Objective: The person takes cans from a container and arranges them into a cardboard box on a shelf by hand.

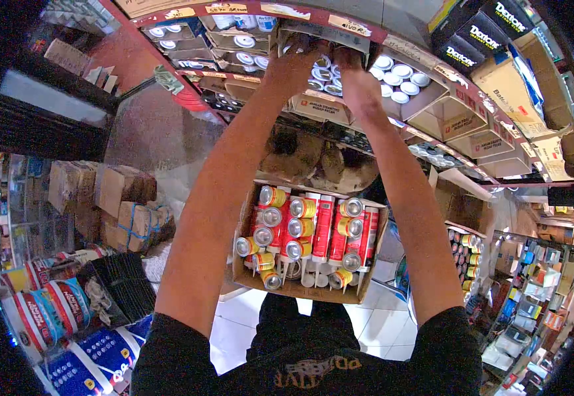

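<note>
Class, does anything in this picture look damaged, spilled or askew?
A paper label on the shelf edge looks torn, its white patch ragged. In the open carton, yellow-banded cans tilt at differing angles among red tubes, looking jumbled. No spill shows.

A: "Text near the right hand (358, 76)?"
B: "'IVORI', shelf label (349, 25) just above. Black boxes (477, 41) farther right: 'Dextone', 'INSTANT GLUE'."
A: "Left hand (295, 61)?"
B: "'BROWN' on the paper label (229, 10), up and left; first word unclear. Carton (320, 107) below both hands: 'MUDAH PECAH', small print."
A: "Shirt (313, 373)?"
B: "Lettering, nearer the body than both hands, not fully readable."
</note>
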The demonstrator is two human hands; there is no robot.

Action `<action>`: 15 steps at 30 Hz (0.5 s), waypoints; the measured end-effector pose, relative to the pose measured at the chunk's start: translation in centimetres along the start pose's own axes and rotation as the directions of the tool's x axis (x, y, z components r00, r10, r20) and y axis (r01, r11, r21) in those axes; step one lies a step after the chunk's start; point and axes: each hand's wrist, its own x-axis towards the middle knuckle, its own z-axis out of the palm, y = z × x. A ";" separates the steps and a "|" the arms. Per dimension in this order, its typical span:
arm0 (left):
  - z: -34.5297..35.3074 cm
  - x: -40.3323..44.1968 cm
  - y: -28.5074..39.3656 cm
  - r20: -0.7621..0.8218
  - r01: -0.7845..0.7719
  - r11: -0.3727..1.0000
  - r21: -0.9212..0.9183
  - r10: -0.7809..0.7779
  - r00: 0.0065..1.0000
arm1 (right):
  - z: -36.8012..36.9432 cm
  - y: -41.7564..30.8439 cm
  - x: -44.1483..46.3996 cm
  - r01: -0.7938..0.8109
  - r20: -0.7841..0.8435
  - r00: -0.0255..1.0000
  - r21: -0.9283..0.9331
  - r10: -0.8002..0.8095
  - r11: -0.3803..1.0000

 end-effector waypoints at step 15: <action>0.2 -0.1 -0.2 0.010 -0.021 0.999 -0.037 0.021 1.000 | 1.7 0.6 1.2 -0.058 0.078 0.995 -0.029 0.061 0.998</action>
